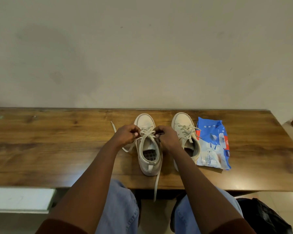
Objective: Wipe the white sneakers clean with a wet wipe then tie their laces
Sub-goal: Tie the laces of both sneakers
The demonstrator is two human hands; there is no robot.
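Two white sneakers stand side by side on the wooden table (57, 146), toes pointing at the wall. My left hand (125, 134) and my right hand (167, 137) hover over the left sneaker (148, 159), each pinching part of its lace (146, 133) near the top eyelets. One loose lace end (156, 184) hangs over the table's front edge, another (113, 126) trails to the left. The right sneaker (183, 122) has its lace knotted in a bow. My right wrist hides part of its inner side.
A blue and white wet wipes pack (213, 144) lies flat just right of the right sneaker. The wall rises directly behind the table. A dark bag (264, 215) sits on the floor at lower right, and my knees in blue jeans are under the front edge.
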